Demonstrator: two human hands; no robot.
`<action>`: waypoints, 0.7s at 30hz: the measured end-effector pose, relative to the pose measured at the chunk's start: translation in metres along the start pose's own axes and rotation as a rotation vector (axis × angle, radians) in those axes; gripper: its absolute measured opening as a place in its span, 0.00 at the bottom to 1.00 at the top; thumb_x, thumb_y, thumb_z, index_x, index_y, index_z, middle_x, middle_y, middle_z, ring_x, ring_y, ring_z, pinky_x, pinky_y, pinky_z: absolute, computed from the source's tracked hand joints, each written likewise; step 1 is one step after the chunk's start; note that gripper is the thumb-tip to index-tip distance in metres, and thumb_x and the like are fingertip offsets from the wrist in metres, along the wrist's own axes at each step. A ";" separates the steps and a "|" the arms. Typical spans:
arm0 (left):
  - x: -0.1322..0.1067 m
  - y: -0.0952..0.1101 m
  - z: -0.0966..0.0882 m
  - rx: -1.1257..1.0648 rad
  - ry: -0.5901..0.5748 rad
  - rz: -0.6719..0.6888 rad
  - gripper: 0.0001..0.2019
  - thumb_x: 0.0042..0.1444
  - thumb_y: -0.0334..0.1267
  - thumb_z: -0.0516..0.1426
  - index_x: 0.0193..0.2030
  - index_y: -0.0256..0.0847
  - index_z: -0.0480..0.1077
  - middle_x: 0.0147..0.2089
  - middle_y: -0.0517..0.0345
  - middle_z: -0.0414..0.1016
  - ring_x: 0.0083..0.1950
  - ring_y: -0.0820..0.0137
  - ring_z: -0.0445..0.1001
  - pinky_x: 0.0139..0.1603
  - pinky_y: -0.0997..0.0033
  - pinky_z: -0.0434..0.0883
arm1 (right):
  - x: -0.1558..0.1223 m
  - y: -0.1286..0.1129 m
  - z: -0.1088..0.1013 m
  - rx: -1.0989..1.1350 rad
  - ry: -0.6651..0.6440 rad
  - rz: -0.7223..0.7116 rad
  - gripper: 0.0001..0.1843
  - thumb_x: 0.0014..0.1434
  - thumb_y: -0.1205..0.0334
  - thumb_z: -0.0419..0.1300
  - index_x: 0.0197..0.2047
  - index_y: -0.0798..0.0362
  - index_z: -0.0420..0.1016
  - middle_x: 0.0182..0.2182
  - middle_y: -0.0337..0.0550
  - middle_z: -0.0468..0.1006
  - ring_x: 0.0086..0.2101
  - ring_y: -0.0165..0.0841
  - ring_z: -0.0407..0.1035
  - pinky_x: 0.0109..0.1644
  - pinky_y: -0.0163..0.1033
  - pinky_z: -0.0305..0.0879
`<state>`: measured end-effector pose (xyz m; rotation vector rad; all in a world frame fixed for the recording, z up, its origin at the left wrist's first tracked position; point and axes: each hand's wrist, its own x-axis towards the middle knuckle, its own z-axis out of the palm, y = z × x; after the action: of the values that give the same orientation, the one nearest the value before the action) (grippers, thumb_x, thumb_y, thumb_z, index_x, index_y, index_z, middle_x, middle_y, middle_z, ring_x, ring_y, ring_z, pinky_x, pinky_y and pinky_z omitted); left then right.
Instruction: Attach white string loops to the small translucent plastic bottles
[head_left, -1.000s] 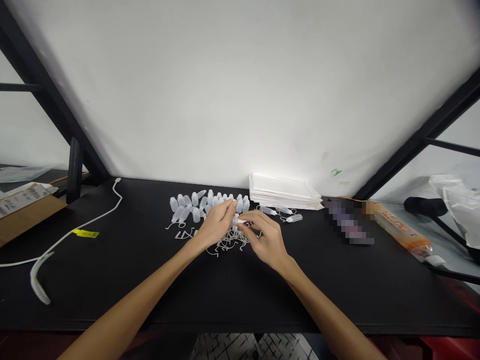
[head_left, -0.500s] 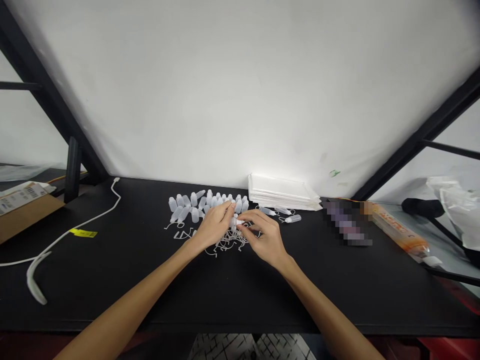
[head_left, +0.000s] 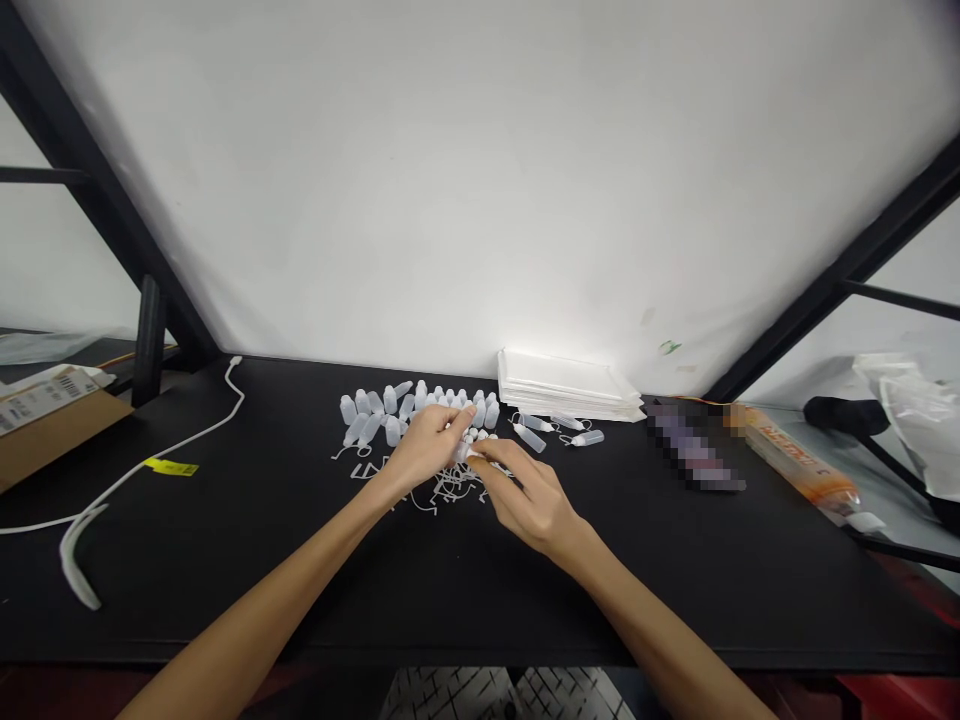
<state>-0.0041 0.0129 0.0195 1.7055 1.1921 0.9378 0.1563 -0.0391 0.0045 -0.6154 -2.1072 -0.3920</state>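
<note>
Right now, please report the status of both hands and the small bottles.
Left hand and right hand meet, both pinching one small plastic bottle. Bottle pile behind them, white cap straps beneath. White sheet stack right of pile, apart.

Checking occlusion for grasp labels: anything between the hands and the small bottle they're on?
Nothing visible. Left hand and right hand both pinch the small bottle directly, above the white loops; the loose bottles lie behind it.

Translucent plastic bottles (head_left: 390, 412), matt black table (head_left: 300, 540)
</note>
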 end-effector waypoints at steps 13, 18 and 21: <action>-0.001 0.006 -0.005 0.326 0.155 -0.053 0.32 0.60 0.55 0.49 0.09 0.41 0.51 0.11 0.59 0.54 0.16 0.72 0.56 0.24 0.67 0.54 | -0.003 -0.015 0.002 -0.111 0.040 -0.303 0.09 0.59 0.76 0.56 0.41 0.61 0.76 0.36 0.54 0.80 0.43 0.41 0.75 0.43 0.41 0.78; 0.003 0.006 -0.035 0.342 0.334 -0.120 0.32 0.60 0.58 0.46 0.10 0.41 0.57 0.12 0.57 0.60 0.18 0.69 0.61 0.25 0.68 0.56 | -0.003 -0.009 -0.002 -0.037 0.083 -0.222 0.10 0.58 0.75 0.59 0.43 0.60 0.76 0.37 0.52 0.79 0.43 0.38 0.74 0.41 0.37 0.77; 0.002 0.007 -0.043 0.333 0.431 -0.010 0.34 0.63 0.57 0.42 0.11 0.40 0.61 0.12 0.57 0.61 0.20 0.68 0.64 0.29 0.68 0.59 | -0.007 0.020 -0.002 -0.053 0.179 0.180 0.12 0.61 0.73 0.57 0.46 0.56 0.75 0.40 0.52 0.78 0.39 0.36 0.74 0.40 0.38 0.75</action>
<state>-0.0398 0.0224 0.0417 1.8017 1.7158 1.1922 0.1725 -0.0256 0.0010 -0.7656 -1.8599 -0.3874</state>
